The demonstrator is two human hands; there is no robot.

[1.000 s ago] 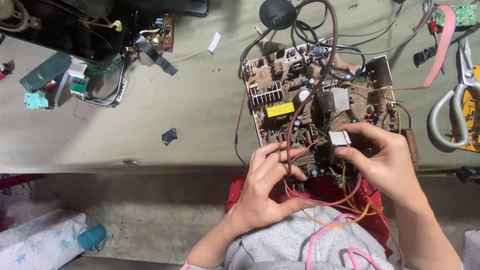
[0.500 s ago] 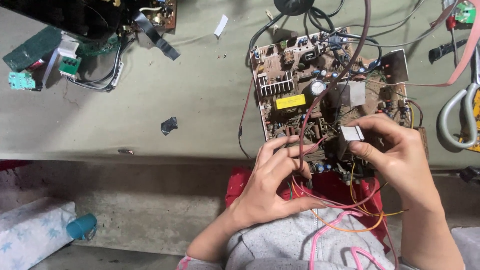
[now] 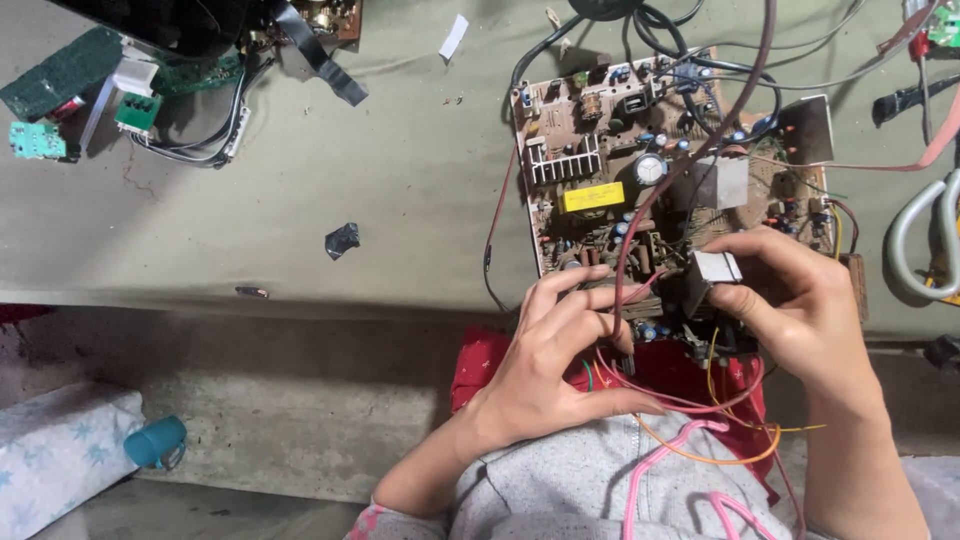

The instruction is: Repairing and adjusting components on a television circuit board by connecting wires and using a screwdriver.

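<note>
We see open green table top left of the circuit board, broken only by a small black scrap. Our left hand and right hand crowd the board's near edge among loose wires. A thick dark-red cable crosses above the board; black cables block its far side, scissors its right.

Single view, head-worn camera, looking steeply down over the person's chest at the near edge of a green-covered table. Close range: left hand and right hand fill the lower centre. Circuit board at 1 o'clock from frame centre, floor at 7 o'clock. Only this one camera covers the scene, with no second viewpoint overlapping it.
</note>
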